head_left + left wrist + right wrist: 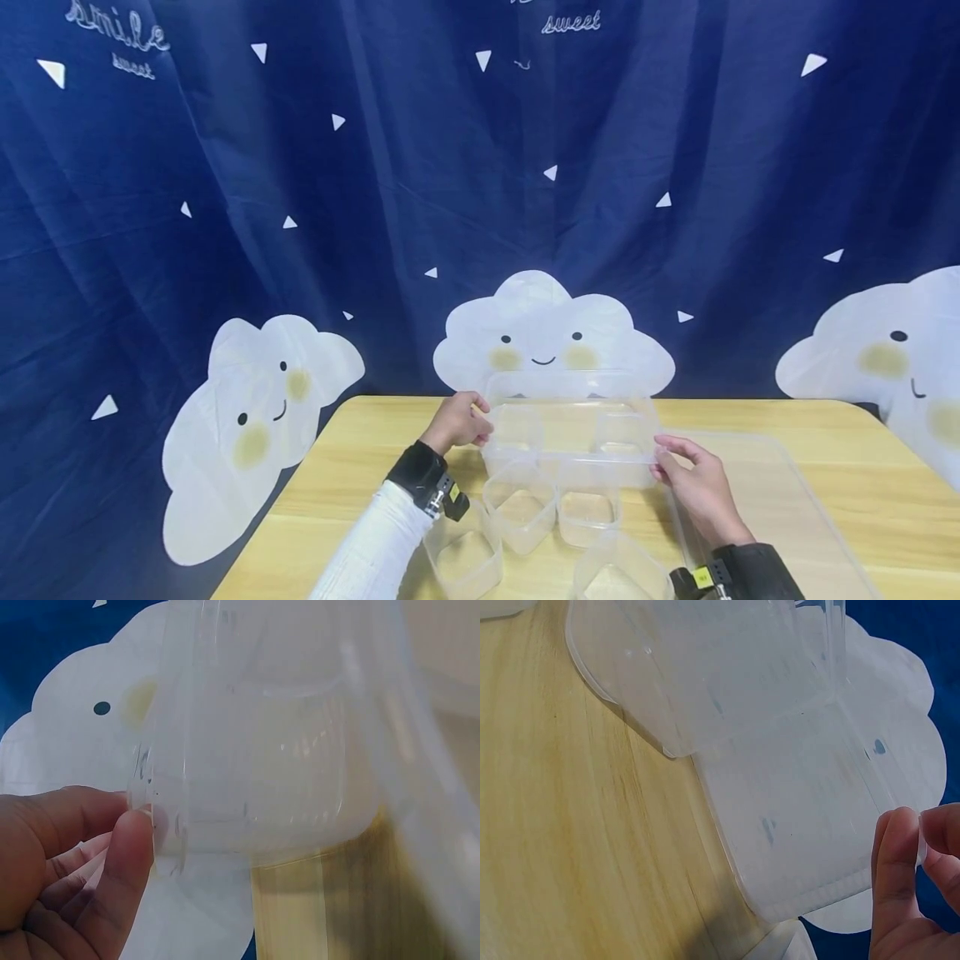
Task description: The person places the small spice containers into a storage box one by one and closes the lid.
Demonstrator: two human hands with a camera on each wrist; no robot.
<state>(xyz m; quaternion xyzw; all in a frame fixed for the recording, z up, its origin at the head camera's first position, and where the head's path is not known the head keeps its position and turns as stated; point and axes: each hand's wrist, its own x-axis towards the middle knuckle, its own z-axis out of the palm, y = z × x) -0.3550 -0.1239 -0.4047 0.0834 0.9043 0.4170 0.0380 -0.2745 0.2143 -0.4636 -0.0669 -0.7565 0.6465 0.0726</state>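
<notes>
A large clear plastic box stands near the far side of the table between both hands. My left hand pinches its rim at the left end, with thumb and index finger on the edge in the left wrist view. At the other end, my right hand pinches the rim between thumb and fingers. Square shapes like smaller containers show through the box's clear walls. Just in front of it are small clear square containers: one at the middle left, another beside it.
A third small container stands at the near left, and one more at the near edge of the view. A flat translucent lid lies on the wooden table at right. Behind hangs a blue cloud-patterned curtain.
</notes>
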